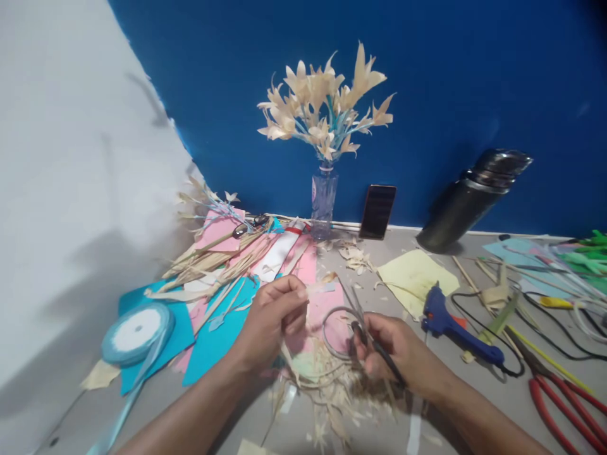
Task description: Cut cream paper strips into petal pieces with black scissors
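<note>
My left hand (277, 309) is closed in a pinch on a small pale piece of dried husk (320, 285), whose tip points right. In my right hand (396, 347) is a pair of scissors (356, 302) with dark handles, fingers wrapped round them. The blades point up and away, near the husk's tip; I cannot tell whether they touch it. Below both hands lies a heap of husk scraps (327, 395), partly over pink paper (327, 309).
Husk flowers (322, 95) stand in a clear bottle (324, 202) by the blue wall, with a phone (378, 212) and tilted flask (467, 205). Ribbon spool (137, 332) lies left; glue gun (455, 328), its cord and red-handled scissors (564, 404) lie right.
</note>
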`<state>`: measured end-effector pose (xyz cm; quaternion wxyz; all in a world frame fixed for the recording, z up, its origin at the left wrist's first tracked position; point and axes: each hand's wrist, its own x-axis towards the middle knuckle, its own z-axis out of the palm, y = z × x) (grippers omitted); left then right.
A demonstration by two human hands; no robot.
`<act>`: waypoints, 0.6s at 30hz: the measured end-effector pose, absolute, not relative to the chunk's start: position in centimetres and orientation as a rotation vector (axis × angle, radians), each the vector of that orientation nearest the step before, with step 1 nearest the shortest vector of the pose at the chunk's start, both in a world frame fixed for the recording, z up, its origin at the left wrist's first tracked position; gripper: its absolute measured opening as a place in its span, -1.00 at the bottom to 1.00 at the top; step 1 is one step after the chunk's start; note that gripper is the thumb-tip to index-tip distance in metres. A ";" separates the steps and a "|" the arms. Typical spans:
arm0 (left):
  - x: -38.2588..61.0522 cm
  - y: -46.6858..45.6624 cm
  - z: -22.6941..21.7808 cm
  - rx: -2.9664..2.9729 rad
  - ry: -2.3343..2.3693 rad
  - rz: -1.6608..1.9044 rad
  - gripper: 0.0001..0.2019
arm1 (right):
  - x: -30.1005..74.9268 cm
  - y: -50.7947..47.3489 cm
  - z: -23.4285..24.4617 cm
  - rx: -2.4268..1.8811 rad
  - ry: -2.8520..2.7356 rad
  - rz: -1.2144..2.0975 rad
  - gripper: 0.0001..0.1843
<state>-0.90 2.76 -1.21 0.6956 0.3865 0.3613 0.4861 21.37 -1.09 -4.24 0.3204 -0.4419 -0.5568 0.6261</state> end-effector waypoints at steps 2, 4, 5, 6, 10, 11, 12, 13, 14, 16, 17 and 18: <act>-0.8 2.7 -1.5 0.938 0.841 1.069 -0.76 | 21.3 -1.1 -4.0 -1.229 -1.544 1.585 -0.56; -0.7 2.5 -1.6 1.017 0.896 1.052 -0.77 | 21.2 -1.1 -4.0 -1.269 -1.592 1.553 -0.54; -0.6 2.4 -1.7 1.055 0.928 1.039 -0.77 | 21.2 -1.1 -4.0 -1.283 -1.602 1.544 -0.53; -0.5 2.3 -1.6 1.092 0.958 1.026 -0.78 | 21.2 -1.2 -4.1 -1.290 -1.603 1.547 -0.52; -0.2 2.0 -1.4 1.244 1.048 0.968 -0.81 | 21.3 -1.2 -4.5 -1.308 -1.559 1.589 -0.48; -0.1 1.9 -1.3 1.274 1.064 0.960 -0.81 | 21.3 -1.2 -4.6 -1.316 -1.559 1.583 -0.47; -0.1 1.8 -1.3 1.297 1.075 0.958 -0.81 | 21.3 -1.2 -4.6 -1.320 -1.559 1.582 -0.46; -0.1 1.8 -1.3 1.311 1.083 0.961 -0.81 | 21.4 -1.1 -4.7 -1.320 -1.552 1.595 -0.45; -0.1 1.8 -1.4 1.319 1.088 0.966 -0.81 | 21.4 -1.1 -4.7 -1.318 -1.534 1.624 -0.44; -0.2 1.7 -1.6 1.321 1.087 0.970 -0.80 | 21.5 -1.1 -4.7 -1.311 -1.487 1.698 -0.42; -0.2 1.8 -1.7 1.313 1.078 0.968 -0.80 | 21.5 -1.1 -4.7 -1.307 -1.468 1.727 -0.41; -0.3 1.8 -1.7 1.296 1.062 0.965 -0.80 | 21.5 -1.1 -4.8 -1.305 -1.456 1.746 -0.41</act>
